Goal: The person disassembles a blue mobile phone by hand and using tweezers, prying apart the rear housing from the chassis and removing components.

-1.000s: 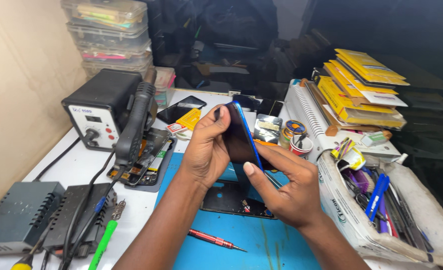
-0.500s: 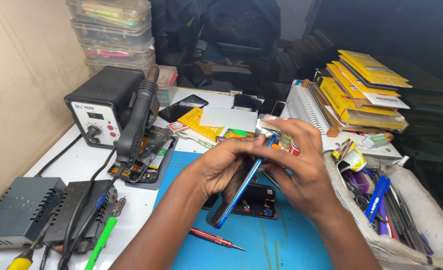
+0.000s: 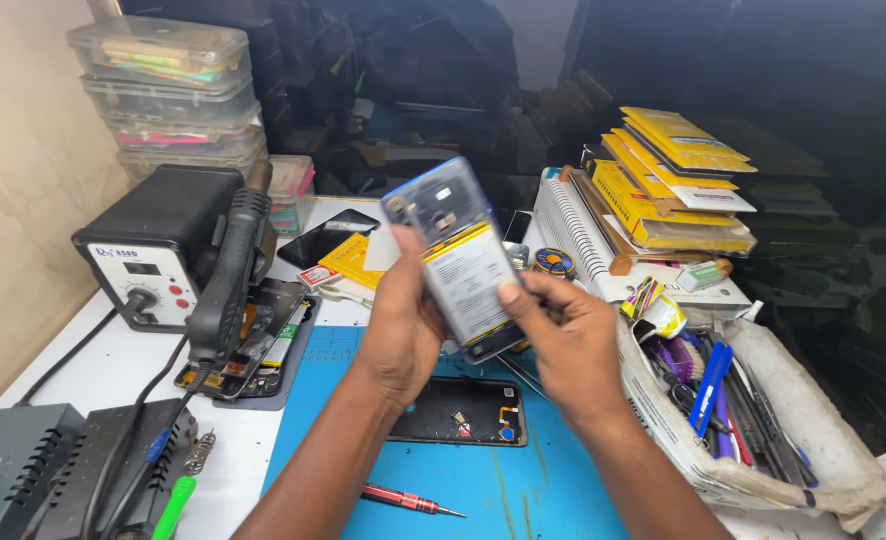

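Raised since half a second ago, the opened phone [image 3: 455, 262] now faces the camera, tilted above the blue mat [image 3: 523, 480]. Left hand [image 3: 403, 325] grips its left edge; right hand [image 3: 563, 335] pinches its lower right edge. Three clear stacked boxes [image 3: 168, 90] hold coloured parts. One white bag [image 3: 763, 440] holds pens and tools. One red screwdriver [image 3: 408, 499] lies on the mat.

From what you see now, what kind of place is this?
Probably a phone repair bench: an opened phone held in both hands, a hot-air rework station, and a red precision screwdriver on the blue mat.
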